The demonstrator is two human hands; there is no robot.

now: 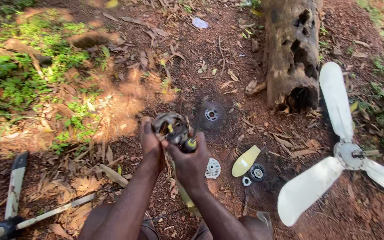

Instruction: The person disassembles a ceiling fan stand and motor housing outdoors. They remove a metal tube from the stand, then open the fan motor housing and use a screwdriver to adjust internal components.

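Dappled sunlight, soft shadows, slight motion blur

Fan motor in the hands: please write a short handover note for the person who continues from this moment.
Left hand grips the fan motor from its side. Right hand holds a screwdriver with its tip at the motor. On the ground: white fan blade, round grille disc, yellow cover piece, small white disc, black ring. Done: blade and covers are off. Left: motor not yet opened.
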